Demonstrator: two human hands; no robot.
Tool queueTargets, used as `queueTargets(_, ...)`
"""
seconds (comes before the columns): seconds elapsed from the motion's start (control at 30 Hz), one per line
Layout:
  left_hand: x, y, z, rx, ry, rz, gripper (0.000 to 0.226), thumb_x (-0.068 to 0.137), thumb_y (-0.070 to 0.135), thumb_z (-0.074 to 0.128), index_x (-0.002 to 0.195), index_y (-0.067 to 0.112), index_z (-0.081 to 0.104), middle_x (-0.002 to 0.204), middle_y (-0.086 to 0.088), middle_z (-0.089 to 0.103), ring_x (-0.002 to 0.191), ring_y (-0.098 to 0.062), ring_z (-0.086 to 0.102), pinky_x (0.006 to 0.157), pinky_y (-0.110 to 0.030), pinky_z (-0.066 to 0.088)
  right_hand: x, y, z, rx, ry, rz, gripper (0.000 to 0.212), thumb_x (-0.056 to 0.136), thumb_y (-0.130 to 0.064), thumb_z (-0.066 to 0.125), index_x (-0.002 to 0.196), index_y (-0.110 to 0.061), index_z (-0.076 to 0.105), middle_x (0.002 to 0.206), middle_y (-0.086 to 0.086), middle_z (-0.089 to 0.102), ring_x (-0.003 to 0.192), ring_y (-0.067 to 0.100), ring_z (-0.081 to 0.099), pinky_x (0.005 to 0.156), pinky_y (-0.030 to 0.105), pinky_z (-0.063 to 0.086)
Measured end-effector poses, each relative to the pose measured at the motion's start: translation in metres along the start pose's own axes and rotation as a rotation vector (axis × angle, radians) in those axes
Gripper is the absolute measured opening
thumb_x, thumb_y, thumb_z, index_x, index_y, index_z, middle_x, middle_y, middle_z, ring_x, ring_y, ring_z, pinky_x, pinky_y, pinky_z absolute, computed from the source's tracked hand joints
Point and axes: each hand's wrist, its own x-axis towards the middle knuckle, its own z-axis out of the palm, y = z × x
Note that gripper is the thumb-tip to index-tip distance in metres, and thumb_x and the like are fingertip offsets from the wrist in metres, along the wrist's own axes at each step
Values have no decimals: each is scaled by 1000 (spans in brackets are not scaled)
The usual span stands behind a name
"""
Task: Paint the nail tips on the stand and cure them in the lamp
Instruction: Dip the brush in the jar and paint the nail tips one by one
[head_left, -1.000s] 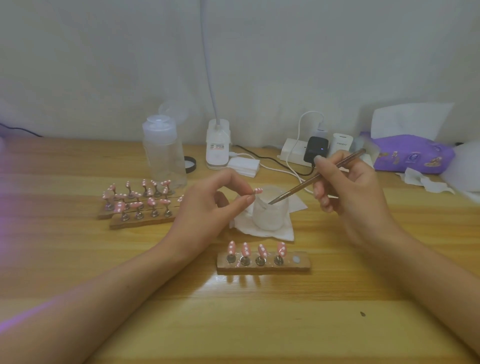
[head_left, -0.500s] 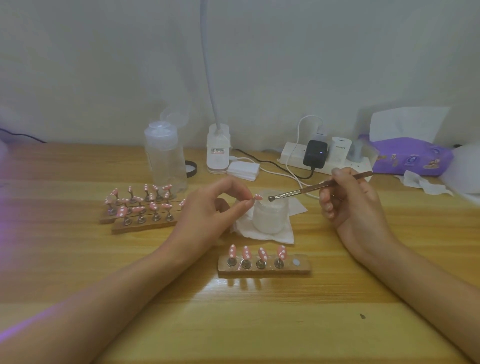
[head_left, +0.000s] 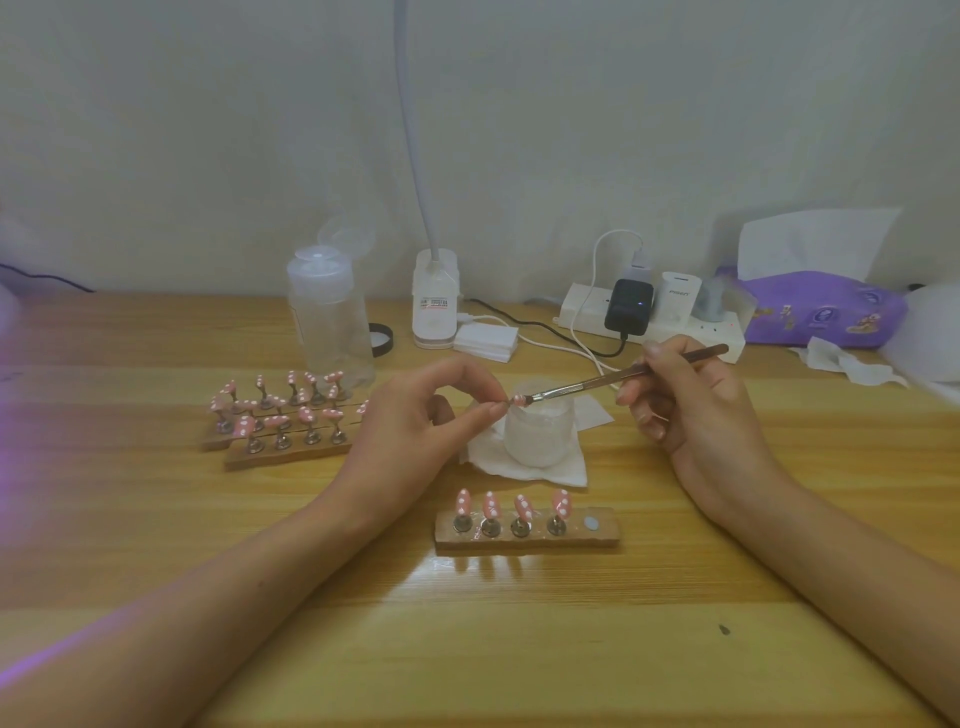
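A home nail-art desk: wooden table (head_left: 156, 519), power strip (head_left: 582, 312), tissue pack (head_left: 826, 312), plain wall.

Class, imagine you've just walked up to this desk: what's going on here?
A person is painting false nails by hand. The left hand pinches one pink nail tip near a white jar, while the right hand holds a thin brush with its bristles touching that tip. On the near wooden stand, four dotted pink tips stand and the rightmost spot is empty. To the left sit two more stands of tips.

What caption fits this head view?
Left hand pinches a pink nail tip; right hand holds a brush to it, near a jar.
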Motion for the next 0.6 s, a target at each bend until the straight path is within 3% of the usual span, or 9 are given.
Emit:
queueTargets(0.17,0,0,1,4,-3,11,5,88,20,73,86,23,70,88,14,71,49,-7,46,57,-19,45,-1,-1,1,16,-57,-6,22,88,-34,60,67,-27,63,65,5,68,47,10,51,43,18,39)
queueTargets(0.33,0,-1,0,17,0,22,4,89,19,73,86,21,71,82,19,69,48,-7,46,57,-19,45,1,0,-1,25,19,11,26,99,-22,55,73,-21,56,62,5,67,45,9,49,41,17,37)
queueTargets(0.47,0,0,1,12,-1,34,5,89,17,73,86,20,70,93,12,72,47,-5,44,56,-20,46,0,0,0,34,-62,-11,19,86,-36,60,70,-25,61,64,4,68,46,10,50,42,18,37)
queueTargets(0.6,0,0,0,18,0,40,6,89,15,73,85,19,70,87,14,70,47,-4,43,56,-16,43,2,3,-2,13,-1,-1,23,98,-24,54,77,-16,55,61,4,66,44,9,48,41,17,36)
